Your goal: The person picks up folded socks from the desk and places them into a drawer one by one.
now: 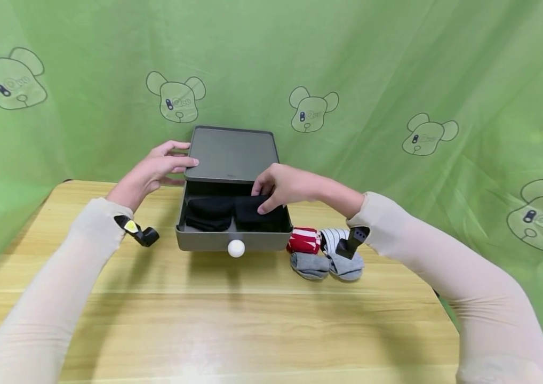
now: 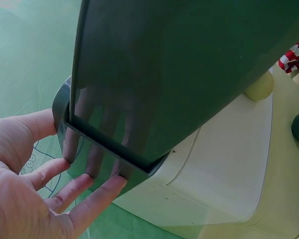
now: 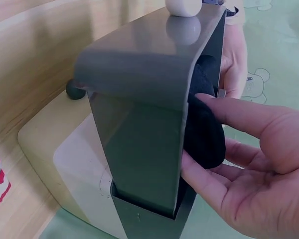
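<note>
Right hand on black sock | left hand steadies box

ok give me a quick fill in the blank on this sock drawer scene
1. The right hand holds a ____ sock in the open drawer.
2. The left hand rests on the box's ____ edge.
3. The drawer's round knob is ____.
4. The red striped sock lies on the ____, right of the drawer.

Missing words: black; left; white; table
</note>
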Demonstrator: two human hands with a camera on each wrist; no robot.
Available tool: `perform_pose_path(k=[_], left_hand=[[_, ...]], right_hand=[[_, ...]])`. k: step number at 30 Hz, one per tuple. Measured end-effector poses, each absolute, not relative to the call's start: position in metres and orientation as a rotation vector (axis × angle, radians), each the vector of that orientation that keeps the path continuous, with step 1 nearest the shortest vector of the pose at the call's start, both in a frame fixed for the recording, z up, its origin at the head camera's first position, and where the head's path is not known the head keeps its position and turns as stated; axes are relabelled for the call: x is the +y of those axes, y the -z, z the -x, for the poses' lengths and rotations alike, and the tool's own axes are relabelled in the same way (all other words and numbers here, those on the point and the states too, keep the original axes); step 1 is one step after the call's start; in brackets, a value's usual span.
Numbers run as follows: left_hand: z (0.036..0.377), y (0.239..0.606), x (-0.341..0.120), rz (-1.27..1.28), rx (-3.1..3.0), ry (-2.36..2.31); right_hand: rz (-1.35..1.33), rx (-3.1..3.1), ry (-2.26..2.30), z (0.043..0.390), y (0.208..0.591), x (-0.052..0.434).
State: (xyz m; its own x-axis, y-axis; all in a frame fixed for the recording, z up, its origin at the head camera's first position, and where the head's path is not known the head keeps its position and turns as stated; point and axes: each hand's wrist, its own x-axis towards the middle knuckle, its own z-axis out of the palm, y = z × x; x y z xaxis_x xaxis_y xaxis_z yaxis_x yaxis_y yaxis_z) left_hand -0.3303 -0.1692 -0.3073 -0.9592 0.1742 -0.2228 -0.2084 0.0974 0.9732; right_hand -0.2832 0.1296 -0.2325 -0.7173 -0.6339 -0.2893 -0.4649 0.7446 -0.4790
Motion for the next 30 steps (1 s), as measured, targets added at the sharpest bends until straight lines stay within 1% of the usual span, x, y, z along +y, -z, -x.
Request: perform_pose_path(k=[6, 11, 19, 30], left_hand=[[0.330, 0.307, -0.169, 0.034, 2.097, -1.935], [0.329, 0.307, -0.168, 0.026, 2.096, -1.929], [0.328, 0.303, -0.167, 0.019, 2.100, -1.930], [0.329, 0.306, -0.170, 0.036, 2.103, -1.928]], right_hand=[[0.915, 2.558, 0.400, 0.284, 0.236, 0.125], [0.925, 2.589, 0.320, 0.283, 0.239, 0.121], [0.964, 2.599, 0.263, 0.285, 0.245, 0.119], [1.005, 2.563, 0.251, 0.287, 0.249, 0.116]])
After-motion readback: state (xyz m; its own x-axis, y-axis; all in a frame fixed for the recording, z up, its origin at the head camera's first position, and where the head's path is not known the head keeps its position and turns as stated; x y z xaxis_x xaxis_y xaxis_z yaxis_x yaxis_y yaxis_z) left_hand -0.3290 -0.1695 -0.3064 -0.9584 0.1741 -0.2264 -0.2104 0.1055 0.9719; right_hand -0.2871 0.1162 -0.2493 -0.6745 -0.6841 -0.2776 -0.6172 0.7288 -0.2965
